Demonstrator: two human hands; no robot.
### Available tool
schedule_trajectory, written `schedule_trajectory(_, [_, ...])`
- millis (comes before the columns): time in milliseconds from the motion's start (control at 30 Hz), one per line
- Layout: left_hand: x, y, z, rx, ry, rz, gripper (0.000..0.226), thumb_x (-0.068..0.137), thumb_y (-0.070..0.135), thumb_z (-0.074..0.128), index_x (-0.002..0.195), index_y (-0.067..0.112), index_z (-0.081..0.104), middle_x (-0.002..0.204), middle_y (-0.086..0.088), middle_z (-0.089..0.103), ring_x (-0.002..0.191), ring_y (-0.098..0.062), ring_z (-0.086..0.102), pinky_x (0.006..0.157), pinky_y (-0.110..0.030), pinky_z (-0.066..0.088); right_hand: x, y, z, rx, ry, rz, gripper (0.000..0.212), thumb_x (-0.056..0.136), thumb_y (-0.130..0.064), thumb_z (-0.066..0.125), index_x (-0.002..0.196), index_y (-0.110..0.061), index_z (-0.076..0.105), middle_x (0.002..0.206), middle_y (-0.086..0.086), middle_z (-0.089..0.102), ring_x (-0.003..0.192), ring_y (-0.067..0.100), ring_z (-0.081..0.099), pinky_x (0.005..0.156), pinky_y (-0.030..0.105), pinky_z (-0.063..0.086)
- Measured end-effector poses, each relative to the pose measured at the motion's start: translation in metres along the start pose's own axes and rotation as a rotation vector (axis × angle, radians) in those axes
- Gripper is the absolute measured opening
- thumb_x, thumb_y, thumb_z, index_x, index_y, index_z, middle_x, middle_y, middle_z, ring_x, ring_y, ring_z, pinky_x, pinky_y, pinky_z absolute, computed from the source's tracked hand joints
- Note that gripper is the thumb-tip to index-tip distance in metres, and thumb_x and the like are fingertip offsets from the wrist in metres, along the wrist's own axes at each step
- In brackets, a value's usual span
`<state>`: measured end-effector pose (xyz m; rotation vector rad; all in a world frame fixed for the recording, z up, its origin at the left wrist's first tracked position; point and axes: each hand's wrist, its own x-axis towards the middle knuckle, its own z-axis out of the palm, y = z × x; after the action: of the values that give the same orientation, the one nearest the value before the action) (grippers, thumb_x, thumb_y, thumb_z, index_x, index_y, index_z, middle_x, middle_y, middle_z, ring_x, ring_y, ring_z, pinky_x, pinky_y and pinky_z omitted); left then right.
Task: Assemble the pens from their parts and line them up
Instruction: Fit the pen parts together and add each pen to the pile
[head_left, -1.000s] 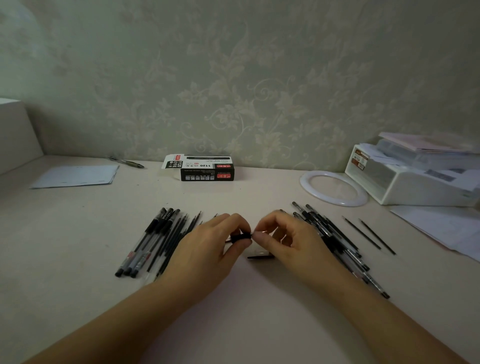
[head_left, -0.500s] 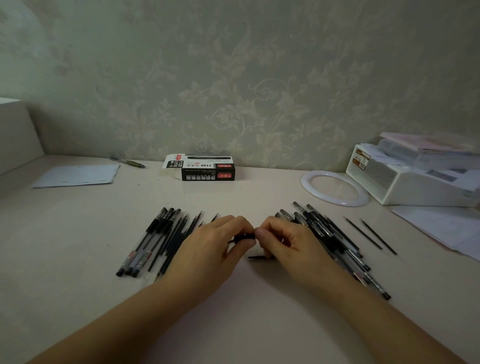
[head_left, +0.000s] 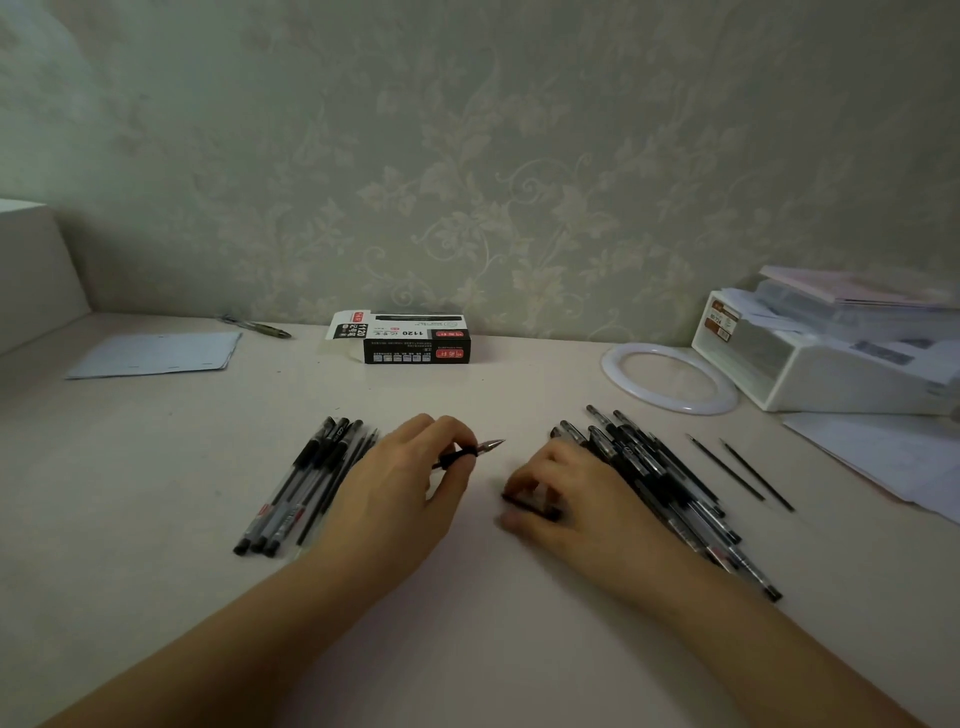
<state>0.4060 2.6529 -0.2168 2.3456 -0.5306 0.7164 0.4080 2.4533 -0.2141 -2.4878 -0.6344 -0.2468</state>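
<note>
Left hand (head_left: 410, 483) pinching an uncapped pen (head_left: 470, 453), tip aimed right and a bit away. Right hand (head_left: 563, 491) curled onto a dark piece, probably the cap (head_left: 530, 503) — lying crosswise just right of and nearer than that tip. Loose parts pile (head_left: 670, 483) further right; finished row (head_left: 306, 488) left on the worktop (head_left: 156, 467).

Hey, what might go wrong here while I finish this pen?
1. The right hand reaches for a blurred dark part, probably the cap, right beside the loose pile of pens; it may knock them askew.
2. The pen in the left hand has its tip bare and could mark the table.
</note>
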Motion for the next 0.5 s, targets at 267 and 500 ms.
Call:
schedule_trajectory(267, [-0.001, -0.002, 0.000, 0.020, -0.072, -0.004, 0.006, 0.091, 0.027, 0.061, 0.096, 0.028, 0.064, 0.083, 0.014, 0.052, 0.072, -0.008, 0.049, 0.063, -0.032, 0.049, 0.000, 0.006, -0.002, 0.003, 0.055, 0.036, 0.015, 0.086, -0.025, 0.074, 0.099, -0.021, 0.068, 0.098, -0.010, 0.055, 0.084, -0.001, 0.056, 0.075, 0.011, 0.041])
schedule_trajectory(500, [-0.001, -0.002, -0.002, 0.014, -0.095, -0.003, 0.008, 0.091, 0.026, 0.061, 0.098, 0.028, 0.064, 0.085, 0.015, 0.053, 0.075, -0.007, 0.050, 0.066, -0.030, 0.048, -0.001, 0.011, -0.009, -0.133, 0.038, 0.101, 0.017, 0.088, -0.036, 0.070, 0.090, -0.020, 0.062, 0.097, -0.013, 0.050, 0.086, 0.003, 0.054, 0.075, 0.012, 0.044])
